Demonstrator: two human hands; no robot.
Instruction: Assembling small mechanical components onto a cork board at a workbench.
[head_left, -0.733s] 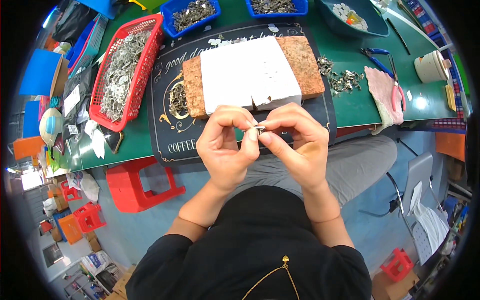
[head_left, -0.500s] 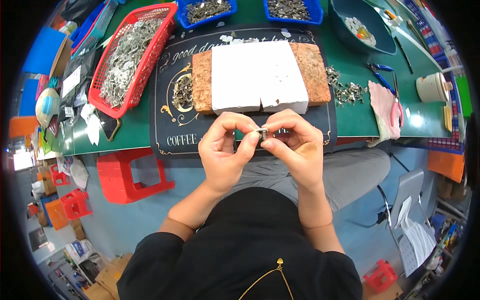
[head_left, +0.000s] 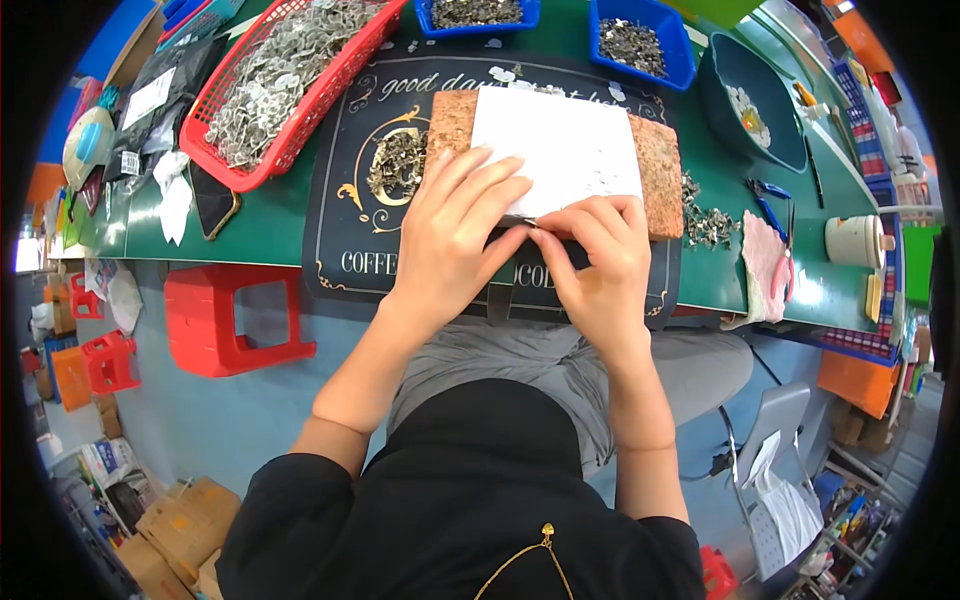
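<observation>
My left hand (head_left: 455,235) lies over the left part of a white sheet (head_left: 560,140) wrapped round a brick (head_left: 657,175). Its fingers are stretched out and apart, and its thumb reaches toward the right fingertips. My right hand (head_left: 605,255) pinches at the front edge of the wrapped brick. A small metal piece (head_left: 529,222) shows only as a sliver between the fingertips; most of it is hidden. Left of the brick, a pile of small metal parts (head_left: 398,165) rests on the black printed mat (head_left: 340,240).
Beyond the mat stand a red basket (head_left: 250,180) of metal pieces and two blue trays (head_left: 690,75) of small parts. To the right are a dark green bowl (head_left: 725,110), loose metal parts (head_left: 710,226), blue-handled pliers (head_left: 768,205), a pink cloth (head_left: 753,265) and a white tub (head_left: 855,243).
Both hands, which held the small metal piece up in front of the brick, have moved forward to its front edge. The left hand has spread onto the white sheet. The view has shifted.
</observation>
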